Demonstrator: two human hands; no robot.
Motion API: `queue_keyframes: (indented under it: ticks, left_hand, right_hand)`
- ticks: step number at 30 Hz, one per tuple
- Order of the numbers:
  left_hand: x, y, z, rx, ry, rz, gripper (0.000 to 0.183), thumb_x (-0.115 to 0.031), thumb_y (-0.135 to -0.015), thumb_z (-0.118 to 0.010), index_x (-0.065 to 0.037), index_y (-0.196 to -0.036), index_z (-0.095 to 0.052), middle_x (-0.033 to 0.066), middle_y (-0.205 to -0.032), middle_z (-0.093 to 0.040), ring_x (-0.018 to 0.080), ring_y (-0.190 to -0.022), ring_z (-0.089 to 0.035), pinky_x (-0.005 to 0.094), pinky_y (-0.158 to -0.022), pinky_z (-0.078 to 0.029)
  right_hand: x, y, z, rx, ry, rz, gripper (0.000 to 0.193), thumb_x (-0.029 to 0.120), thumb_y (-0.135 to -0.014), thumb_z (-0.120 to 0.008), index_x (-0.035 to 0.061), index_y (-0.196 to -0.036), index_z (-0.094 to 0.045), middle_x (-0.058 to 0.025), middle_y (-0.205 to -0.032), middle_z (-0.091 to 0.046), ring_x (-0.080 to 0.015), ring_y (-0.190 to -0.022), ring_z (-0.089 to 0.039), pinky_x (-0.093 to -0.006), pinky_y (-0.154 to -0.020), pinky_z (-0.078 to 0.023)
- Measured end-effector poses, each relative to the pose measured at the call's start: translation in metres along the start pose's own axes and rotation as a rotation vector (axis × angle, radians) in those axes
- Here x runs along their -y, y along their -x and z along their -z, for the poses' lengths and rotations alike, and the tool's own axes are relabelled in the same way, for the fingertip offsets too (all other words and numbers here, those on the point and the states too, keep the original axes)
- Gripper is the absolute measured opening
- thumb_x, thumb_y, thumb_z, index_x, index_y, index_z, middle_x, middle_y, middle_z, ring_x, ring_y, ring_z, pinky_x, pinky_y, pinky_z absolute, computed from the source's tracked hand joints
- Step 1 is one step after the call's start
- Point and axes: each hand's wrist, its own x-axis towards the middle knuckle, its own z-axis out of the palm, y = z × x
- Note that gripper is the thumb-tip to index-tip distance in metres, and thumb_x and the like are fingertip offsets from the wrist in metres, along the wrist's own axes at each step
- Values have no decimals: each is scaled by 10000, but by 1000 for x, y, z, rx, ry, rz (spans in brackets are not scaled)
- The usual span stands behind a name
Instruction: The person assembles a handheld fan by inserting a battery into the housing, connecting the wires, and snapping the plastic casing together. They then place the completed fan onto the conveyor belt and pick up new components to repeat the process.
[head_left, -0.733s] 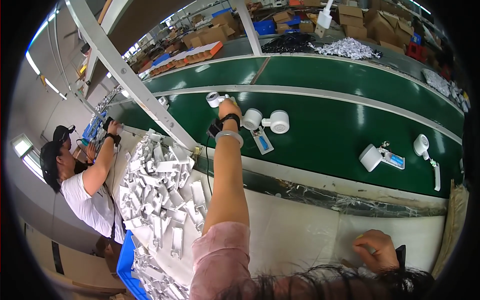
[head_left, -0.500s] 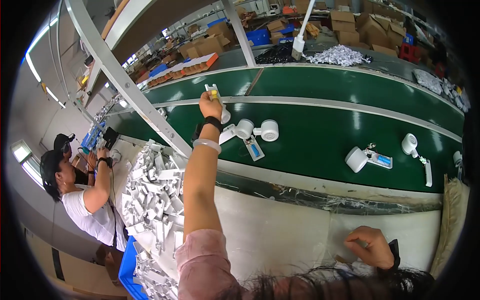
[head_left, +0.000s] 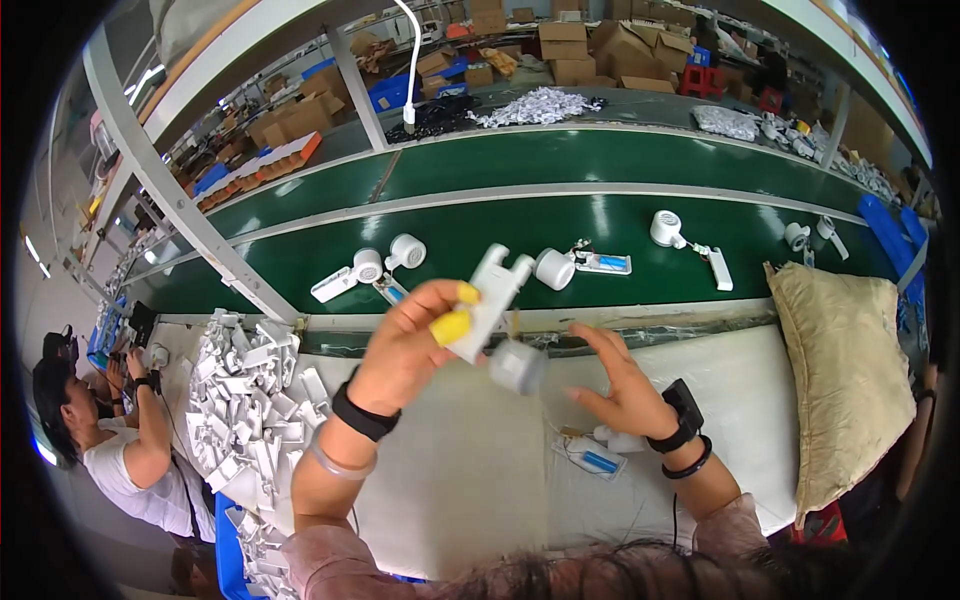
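Head view: left hand (head_left: 403,345) pinches white housing (head_left: 490,305); cylinder (head_left: 517,367) blurred; right hand (head_left: 632,398) spread.

One white casing (head_left: 492,303) was held. At least five round heads (head_left: 665,226) lay on the belt (head_left: 490,235), one parts heap (head_left: 245,390) at the bench's (head_left: 450,460) left edge.

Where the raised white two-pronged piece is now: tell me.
Near the centre of the head view, the white piece is pinched in the left hand, a blurred grey-white cylinder below it.
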Motion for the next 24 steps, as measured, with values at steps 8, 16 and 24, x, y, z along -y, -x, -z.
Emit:
queue_keyframes:
  ticks: [8,16,24]
  left_hand:
    - [92,2,-48,37,342,233,423,-98,-947,-493,-85,-1360,-402,120,-1094,-572,234,-921,-596,390,-791,-502]
    - [123,-13,-34,-147,481,101,366,-325,-992,-430,-80,-1256,-496,68,-917,-548,211,-777,-545,399,-754,-495]
    - [114,-8,-59,-168,-334,-151,358,-317,-974,-508,-33,-1191,-510,-3,-728,-474,84,-600,-485,227,-511,-398]
  right_hand:
    - [-44,7,3,331,-543,-174,224,185,-980,-496,41,-1134,-573,-63,-1015,-656,-217,-939,-640,-292,-897,-447]
    - [-54,6,-13,334,-915,-229,200,159,-982,-508,41,-1134,-562,-45,-1089,-622,-138,-1062,-573,-297,-950,-424]
    - [-30,7,1,288,-1002,-232,193,176,-991,-486,18,-1026,-590,-33,-907,-649,-112,-828,-628,-266,-796,-483]
